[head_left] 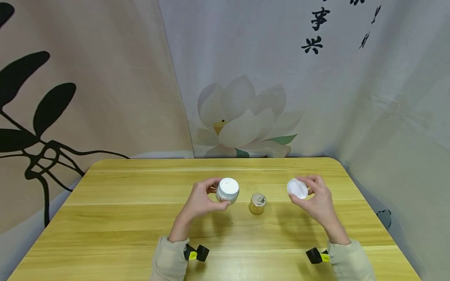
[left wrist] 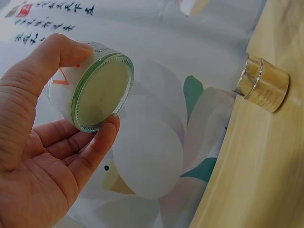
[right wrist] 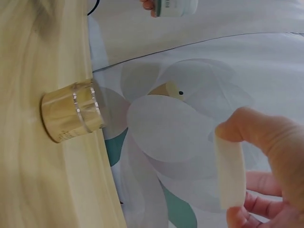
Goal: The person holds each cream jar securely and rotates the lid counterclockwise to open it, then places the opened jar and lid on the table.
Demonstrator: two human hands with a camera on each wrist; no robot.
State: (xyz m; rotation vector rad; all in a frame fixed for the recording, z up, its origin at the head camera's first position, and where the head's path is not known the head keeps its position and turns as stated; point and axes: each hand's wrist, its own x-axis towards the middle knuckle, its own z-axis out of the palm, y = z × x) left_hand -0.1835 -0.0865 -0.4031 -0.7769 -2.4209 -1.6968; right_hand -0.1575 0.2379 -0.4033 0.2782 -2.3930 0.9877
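Note:
My left hand (head_left: 204,199) grips a small glass cream jar (head_left: 227,191) with a white top, held above the table. The left wrist view shows the underside of the jar (left wrist: 102,92), with the thumb on one side and fingers on the other. Off to the right, my right hand (head_left: 318,197) pinches a round white lid (head_left: 297,189) by its edge. Seen edge-on in the right wrist view, the lid (right wrist: 230,172) sits between thumb and fingers. Between the hands, a gold cylindrical container (head_left: 258,203) stands upright on the table; neither hand touches it.
The wooden table (head_left: 123,218) has rounded far corners. Behind it hangs a printed cloth (head_left: 253,78) with a lotus and dark characters, and more cloth (head_left: 404,117) hangs on the right. A small black camera (head_left: 202,253) is strapped at the left wrist.

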